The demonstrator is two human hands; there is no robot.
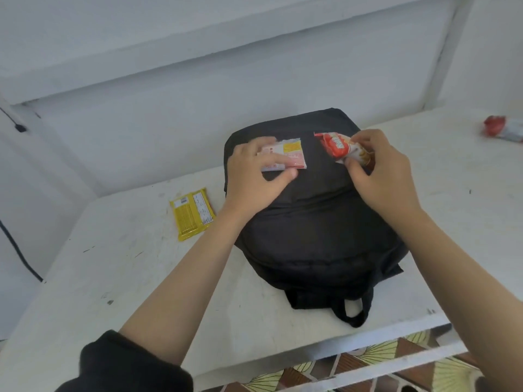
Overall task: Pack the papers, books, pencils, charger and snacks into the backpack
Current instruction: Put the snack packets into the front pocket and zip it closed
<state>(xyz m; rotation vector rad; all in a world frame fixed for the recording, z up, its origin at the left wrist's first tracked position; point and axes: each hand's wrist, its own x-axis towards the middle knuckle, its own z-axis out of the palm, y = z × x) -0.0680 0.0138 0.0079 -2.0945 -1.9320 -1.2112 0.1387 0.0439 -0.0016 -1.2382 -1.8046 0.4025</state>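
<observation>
A black backpack lies flat on the white table, its carry loop towards me. On its far part my left hand pinches a pink and yellow snack packet between fingers and thumb. My right hand grips a red and white snack packet just above the bag. A yellow snack packet lies on the table left of the backpack. Another red and white snack packet lies at the far right of the table.
White walls close in the table behind and on the left. A black cable runs down the left wall. The table's front edge is near me, with patterned floor tiles below it.
</observation>
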